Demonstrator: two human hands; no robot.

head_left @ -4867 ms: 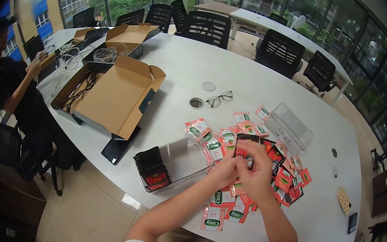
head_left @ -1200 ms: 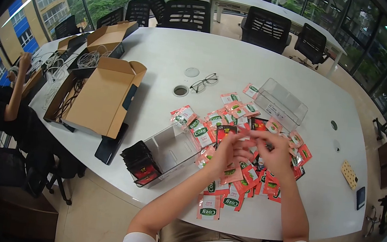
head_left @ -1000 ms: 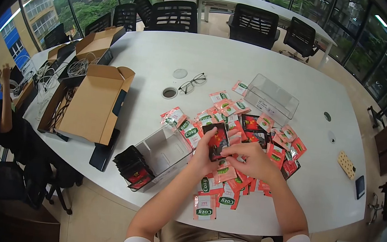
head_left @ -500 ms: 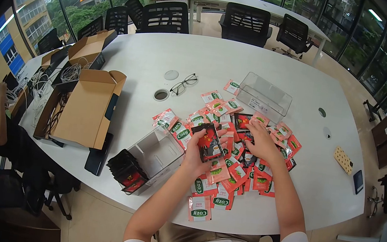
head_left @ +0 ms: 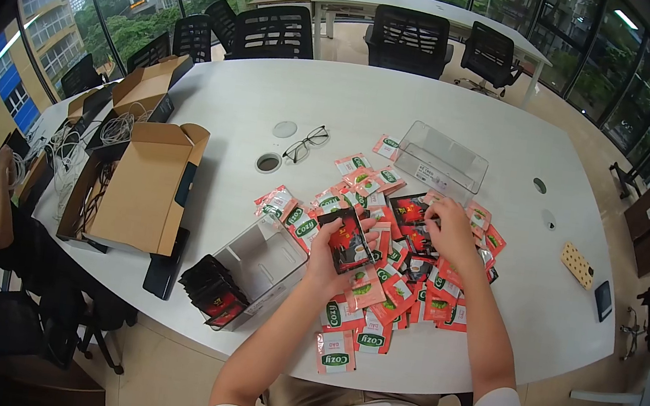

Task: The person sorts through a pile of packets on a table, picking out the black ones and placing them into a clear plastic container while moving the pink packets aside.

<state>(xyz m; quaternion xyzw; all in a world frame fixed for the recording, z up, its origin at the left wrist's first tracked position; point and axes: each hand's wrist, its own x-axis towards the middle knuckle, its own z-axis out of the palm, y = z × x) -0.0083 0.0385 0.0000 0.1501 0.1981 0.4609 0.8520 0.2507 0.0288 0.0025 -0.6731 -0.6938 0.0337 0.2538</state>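
The hands are apart. The left hand point(head_left: 324, 261) holds a black packet point(head_left: 350, 247). The right hand point(head_left: 453, 233) is at the messy pile point(head_left: 397, 297); its grip is hard to tell.

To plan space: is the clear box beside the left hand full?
Partly filled: black packets occupy one end of the clear box; elsewhere its floor shows.

This looks like an office. A big, smooth white table point(head_left: 434, 104) is under the fingers point(head_left: 441, 209). Far past them are black chairs with net backs point(head_left: 274, 32), a long white desk point(head_left: 434, 8) and tall glass windows point(head_left: 604, 42).
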